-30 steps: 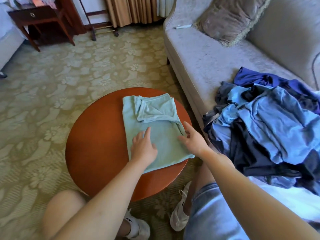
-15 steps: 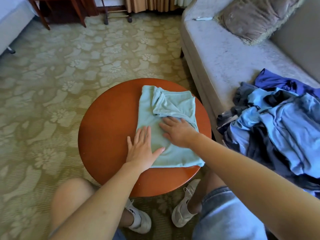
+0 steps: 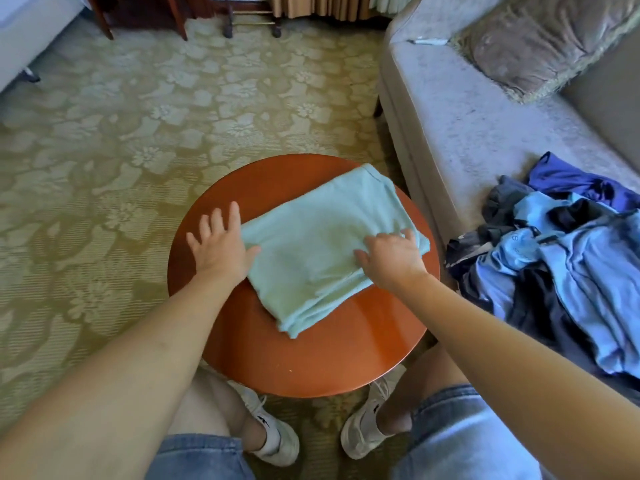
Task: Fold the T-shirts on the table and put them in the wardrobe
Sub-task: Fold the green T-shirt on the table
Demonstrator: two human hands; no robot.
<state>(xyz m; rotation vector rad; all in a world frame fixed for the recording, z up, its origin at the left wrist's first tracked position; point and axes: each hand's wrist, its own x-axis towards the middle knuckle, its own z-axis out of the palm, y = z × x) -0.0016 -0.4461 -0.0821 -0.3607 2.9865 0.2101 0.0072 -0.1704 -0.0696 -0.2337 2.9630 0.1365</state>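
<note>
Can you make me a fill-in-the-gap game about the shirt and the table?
1. The folded T-shirt lies on a table whose shape is ___.
2. The pile of blue clothes lies on the ___.
3. The left hand and the right hand both touch the ___.
Missing words: round; sofa; T-shirt.

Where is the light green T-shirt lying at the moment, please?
In the head view the light green T-shirt lies on the round table, between the left hand and the right hand, left of the sofa.
</note>
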